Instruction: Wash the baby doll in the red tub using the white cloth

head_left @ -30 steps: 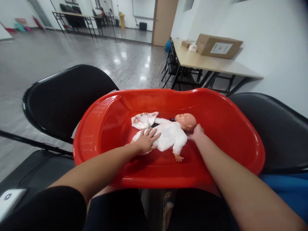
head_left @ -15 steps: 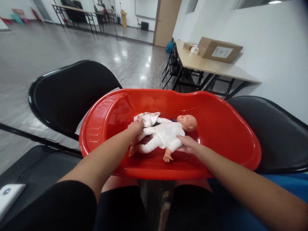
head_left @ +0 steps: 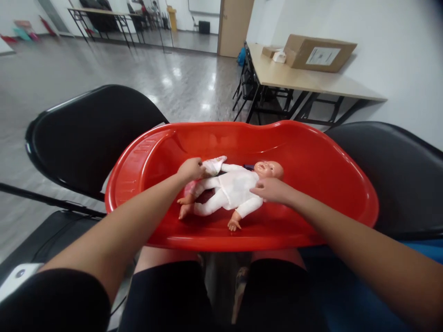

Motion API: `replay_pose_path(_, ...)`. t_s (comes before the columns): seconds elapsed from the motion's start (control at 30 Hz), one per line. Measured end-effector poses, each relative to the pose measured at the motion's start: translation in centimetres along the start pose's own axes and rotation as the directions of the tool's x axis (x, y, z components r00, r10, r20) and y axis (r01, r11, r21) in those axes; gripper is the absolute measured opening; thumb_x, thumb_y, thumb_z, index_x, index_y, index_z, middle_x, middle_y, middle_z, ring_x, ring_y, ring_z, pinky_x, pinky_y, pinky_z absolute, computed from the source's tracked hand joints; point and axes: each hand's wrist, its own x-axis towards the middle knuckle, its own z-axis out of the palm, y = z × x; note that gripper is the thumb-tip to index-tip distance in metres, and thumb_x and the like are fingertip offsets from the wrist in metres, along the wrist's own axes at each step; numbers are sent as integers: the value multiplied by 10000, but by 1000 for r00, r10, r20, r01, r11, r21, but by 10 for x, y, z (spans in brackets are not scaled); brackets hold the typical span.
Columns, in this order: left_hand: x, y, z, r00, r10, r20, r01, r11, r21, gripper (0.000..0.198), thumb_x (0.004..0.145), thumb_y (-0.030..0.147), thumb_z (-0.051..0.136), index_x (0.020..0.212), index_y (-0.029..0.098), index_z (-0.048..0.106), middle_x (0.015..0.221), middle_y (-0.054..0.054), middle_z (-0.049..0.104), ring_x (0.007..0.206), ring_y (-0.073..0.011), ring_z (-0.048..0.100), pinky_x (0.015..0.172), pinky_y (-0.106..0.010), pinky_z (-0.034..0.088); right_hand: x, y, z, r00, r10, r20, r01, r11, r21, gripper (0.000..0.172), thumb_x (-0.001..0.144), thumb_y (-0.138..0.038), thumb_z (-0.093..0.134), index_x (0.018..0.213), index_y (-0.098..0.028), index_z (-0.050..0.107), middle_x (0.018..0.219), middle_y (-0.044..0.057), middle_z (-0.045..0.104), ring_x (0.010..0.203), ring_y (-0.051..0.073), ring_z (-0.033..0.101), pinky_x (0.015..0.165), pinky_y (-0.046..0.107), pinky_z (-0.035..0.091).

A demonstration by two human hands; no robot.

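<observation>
Here, head view: only one camera, so I read everything against the red tub (head_left: 332,184).
Tub: it rests across my lap between two black chairs (head_left: 90,133), which brings it close under both arms.
Doll: the doll (head_left: 231,189) lies on its back on the tub floor, near the middle, head toward the right end, legs toward the left end; lying flat, it needs little support.
Left hand: my left hand (head_left: 190,169) is curled closed on the floral cloth (head_left: 212,165), just left of the doll's shoulder, bunching the cloth up off the tub floor beside the legs.
Right hand: my right hand (head_left: 272,190) lies loosely open, fingers flat on the doll's chest just below the chin, gripping nothing; I judge it steadies the doll while the other hand works the cloth.
Beyond the tub: a desk (head_left: 311,85) with a cardboard box (head_left: 320,53) stands well behind its far rim.
</observation>
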Motion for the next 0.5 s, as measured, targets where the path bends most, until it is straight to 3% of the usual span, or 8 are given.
replay_pose_path(0.03,-5,12,-6,997,57,53,-56,998,-23,231,886,313,580,969,125,687,807,-81,682,750,-194,624,682,-263,457,-2,-4,1,987,-124,-97,131,989,66,275,757,-395,790,863,-148,733,818,89,653,839,232,604,935,422,481)
replay_pose_path(0.1,-19,37,-15,961,182,208,-148,975,-167,217,874,322,580,929,138,681,761,-53,661,694,-170,607,641,-253,453,-5,-12,9,909,-304,-285,367,908,202,606,642,-366,874,1201,-214,696,1138,79,653,966,224,593,982,381,460)
replay_pose_path(0.17,-36,58,-17,886,309,346,-154,900,-408,192,843,314,611,937,155,660,784,-30,654,705,-154,607,653,-242,479,-7,-22,21,860,-394,-324,489,816,307,813,575,-327,908,1334,-258,624,1268,63,612,1051,228,573,1017,359,439)
replay_pose_path(0.23,-50,71,-12,791,404,460,-66,803,-592,217,814,305,650,973,158,635,849,-34,668,769,-156,630,717,-253,521,-8,-30,27,860,-456,-230,509,795,329,533,669,-247,827,1187,-237,699,1159,47,658,1042,223,572,1024,346,421)
replay_pose_path(0.3,-58,76,0,767,381,517,51,766,-640,273,844,360,624,1016,148,621,901,-68,681,807,-173,645,750,-284,548,-9,-30,22,873,-472,-121,486,833,264,207,769,-143,667,956,-199,736,984,36,687,960,200,581,979,323,422)
replay_pose_path(0.37,-58,76,16,761,261,594,130,836,-534,337,897,426,533,1026,129,625,902,-115,689,772,-197,650,717,-320,563,-12,-19,8,911,-399,-103,412,886,214,141,788,-101,579,804,-163,704,850,38,672,851,174,575,887,296,435)
replay_pose_path(0.4,-56,76,26,724,182,665,149,900,-409,353,903,430,508,1012,119,634,884,-134,691,738,-211,650,691,-337,566,-16,-10,-1,937,-323,-135,347,905,244,118,787,-110,573,769,-150,682,796,41,654,800,163,566,828,282,442)
replay_pose_path(0.5,-52,83,56,521,-158,839,58,987,150,369,847,448,618,994,114,673,852,-162,694,732,-281,674,688,-411,584,-34,19,-23,978,-52,-203,156,828,538,93,789,-224,603,780,-140,641,730,47,616,693,143,547,665,253,440)
